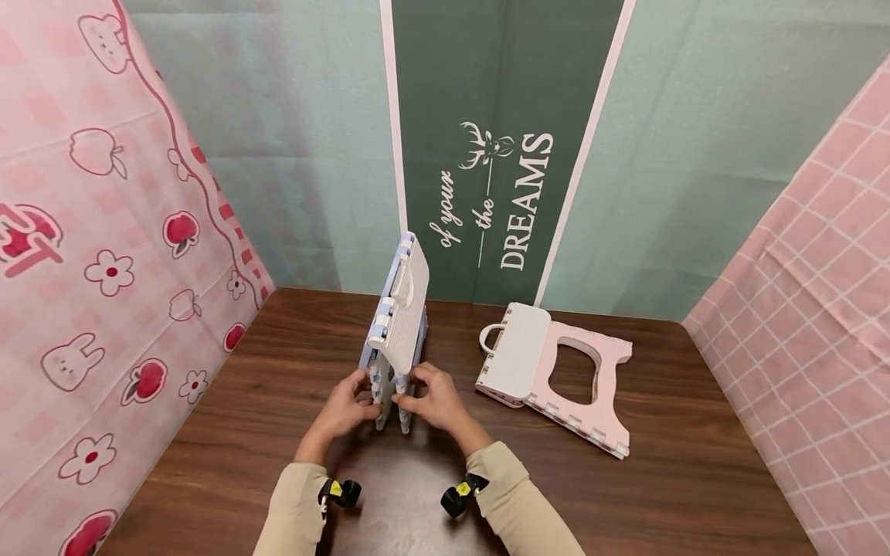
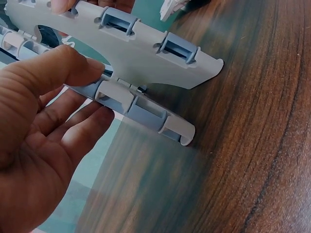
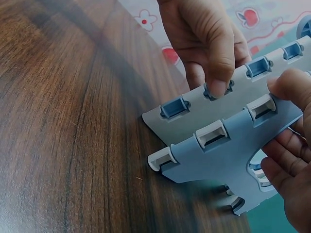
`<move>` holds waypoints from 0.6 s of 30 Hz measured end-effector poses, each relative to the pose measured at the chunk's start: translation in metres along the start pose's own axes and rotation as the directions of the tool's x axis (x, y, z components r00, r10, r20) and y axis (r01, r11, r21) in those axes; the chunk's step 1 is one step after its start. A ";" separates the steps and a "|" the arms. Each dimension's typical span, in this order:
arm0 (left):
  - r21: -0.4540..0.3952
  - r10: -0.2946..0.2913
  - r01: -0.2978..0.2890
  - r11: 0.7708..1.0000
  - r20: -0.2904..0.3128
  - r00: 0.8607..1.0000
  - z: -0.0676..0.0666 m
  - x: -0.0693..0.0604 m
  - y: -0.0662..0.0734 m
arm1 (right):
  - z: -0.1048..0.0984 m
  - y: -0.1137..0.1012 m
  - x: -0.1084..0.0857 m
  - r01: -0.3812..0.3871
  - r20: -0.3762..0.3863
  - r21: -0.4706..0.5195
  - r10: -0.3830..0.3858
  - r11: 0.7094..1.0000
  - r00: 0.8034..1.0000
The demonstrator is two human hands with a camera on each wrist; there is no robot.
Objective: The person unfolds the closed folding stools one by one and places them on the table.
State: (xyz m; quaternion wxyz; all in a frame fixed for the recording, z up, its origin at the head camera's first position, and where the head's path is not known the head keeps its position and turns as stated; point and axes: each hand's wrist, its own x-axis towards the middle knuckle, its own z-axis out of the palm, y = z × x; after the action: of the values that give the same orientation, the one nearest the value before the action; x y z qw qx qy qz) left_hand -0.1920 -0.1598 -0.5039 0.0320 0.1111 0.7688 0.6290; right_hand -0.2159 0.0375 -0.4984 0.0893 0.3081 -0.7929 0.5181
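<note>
A blue-and-white folding stool [image 1: 405, 309] stands on the table, partly folded, its ribbed white top hinged up into a ridge and its leg panels close together. My left hand [image 1: 342, 407] pinches the edge of the left leg panel between thumb and fingers. In the left wrist view that thumb lies on the hinged edge of the panel [image 2: 141, 109]. With thumb and fingers my right hand [image 1: 438, 398] grips the other leg panel. The right wrist view shows that blue panel [image 3: 218, 141] beside the white one [image 3: 194, 107], a narrow gap between them.
A pink-and-white folding stool [image 1: 577, 378] lies folded flat to the right, its white handle [image 1: 490, 337] pointing left. The brown wooden table [image 1: 667, 494] ends at a green curtain [image 1: 507, 154] behind. Pink patterned cloths hang at left [image 1: 139, 309] and right [image 1: 820, 309].
</note>
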 end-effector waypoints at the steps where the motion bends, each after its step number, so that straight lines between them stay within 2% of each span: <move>1: -0.003 -0.001 0.001 1.000 0.002 1.000 0.000 -0.001 0.003 | 0.000 0.000 0.000 0.002 -0.002 -0.001 -0.002 1.000 1.000; 7: 0.013 -0.011 0.011 1.000 0.004 1.000 0.001 -0.007 0.026 | -0.001 0.001 -0.002 0.008 -0.005 -0.018 -0.008 1.000 1.000; 10: 0.029 -0.010 0.010 1.000 -0.001 1.000 0.001 -0.009 0.031 | -0.002 0.002 -0.002 0.005 -0.002 -0.016 -0.005 1.000 1.000; 18: 0.051 -0.006 0.006 0.999 -0.010 1.000 0.001 -0.009 0.033 | -0.004 0.001 -0.002 0.006 -0.002 -0.016 -0.006 1.000 1.000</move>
State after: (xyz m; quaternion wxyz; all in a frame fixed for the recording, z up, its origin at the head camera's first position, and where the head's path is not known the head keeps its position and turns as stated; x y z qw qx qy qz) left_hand -0.1790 -0.1549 -0.4730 0.0274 0.1065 0.7852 0.6095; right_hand -0.2157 0.0417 -0.4985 0.0941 0.3090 -0.7959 0.5120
